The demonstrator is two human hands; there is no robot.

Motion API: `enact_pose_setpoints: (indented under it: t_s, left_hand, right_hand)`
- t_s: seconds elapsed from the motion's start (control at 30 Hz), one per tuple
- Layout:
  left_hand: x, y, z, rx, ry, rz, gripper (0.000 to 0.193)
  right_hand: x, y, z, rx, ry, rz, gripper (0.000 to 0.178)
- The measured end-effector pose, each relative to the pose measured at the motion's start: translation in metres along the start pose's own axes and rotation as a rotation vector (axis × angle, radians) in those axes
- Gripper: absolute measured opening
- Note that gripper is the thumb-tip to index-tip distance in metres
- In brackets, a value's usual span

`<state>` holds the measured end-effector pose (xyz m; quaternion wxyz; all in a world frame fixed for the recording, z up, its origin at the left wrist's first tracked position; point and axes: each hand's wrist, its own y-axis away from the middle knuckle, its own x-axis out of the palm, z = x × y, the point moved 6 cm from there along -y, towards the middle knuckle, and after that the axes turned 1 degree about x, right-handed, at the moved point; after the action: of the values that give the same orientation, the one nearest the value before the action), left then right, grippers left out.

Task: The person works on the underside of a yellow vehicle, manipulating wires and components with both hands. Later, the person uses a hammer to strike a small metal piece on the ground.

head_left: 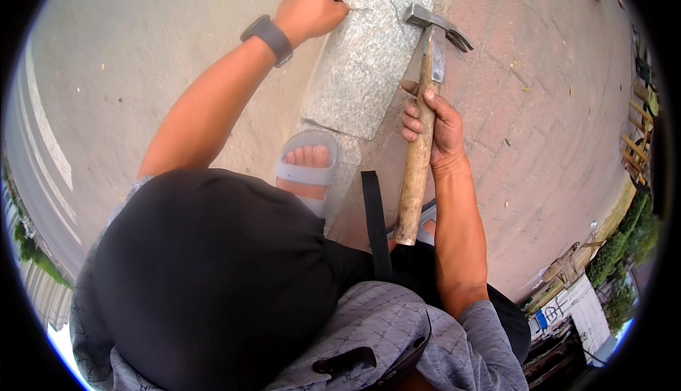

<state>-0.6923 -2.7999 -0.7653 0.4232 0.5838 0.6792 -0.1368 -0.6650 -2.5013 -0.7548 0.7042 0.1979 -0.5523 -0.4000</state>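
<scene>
Head view, right hand [434, 127] gripping hammer [423, 107]

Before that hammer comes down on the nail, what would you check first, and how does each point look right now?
1. Nail held in place: ok, the left hand pinches it, its tip out over the granite kerbstone.
2. Hammer gripped: ok, the right hand wraps the wooden handle, though well up toward the head.
3. Striking face aimed at the nail: not ok, the head sits to the right of it.
4. Fingers clear of the strike: not ok, the left fingertips are right by the nail.
5. Foot clear: ok, the sandalled foot rests below the stone.
6. Nail straight: cannot tell, too small.
</scene>
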Motion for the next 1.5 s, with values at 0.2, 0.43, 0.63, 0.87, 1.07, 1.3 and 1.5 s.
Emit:
enact_pose_setpoints:
  t_s: [0.2,0.43,0.63,0.87,1.07,1.3,1.5]
  left_hand:
    - [0.001,-0.009,0.004,0.025,-0.064,-0.002,0.035]
    - [0.003,-0.014,0.003,0.073,-0.108,-0.037,0.034]
    - [-0.001,-0.008,0.000,0.026,-0.113,-0.028,0.032]
    - [-0.002,-0.007,-0.008,0.035,-0.146,-0.044,0.028]
    - [-0.003,-0.003,-0.007,0.004,-0.156,-0.045,0.028]
    - [-0.002,-0.006,-0.008,0.059,-0.102,-0.077,0.025]
    - [-0.002,-0.006,-0.009,0.108,-0.073,-0.129,0.025]
  right_hand:
    - [0.024,0.007,0.014,-0.159,0.566,-0.342,0.026]
    - [0.026,-0.003,0.012,-0.309,0.893,-0.428,0.022]
    - [0.028,-0.011,0.004,-0.411,1.076,-0.391,0.025]
    - [0.029,-0.013,0.006,-0.578,1.212,-0.397,0.030]
    - [0.035,-0.016,0.005,-0.452,1.372,-0.466,0.029]
    - [0.036,-0.016,0.005,-0.525,1.381,-0.434,0.030]
    - [0.036,-0.014,0.005,-0.651,1.311,-0.426,0.032]
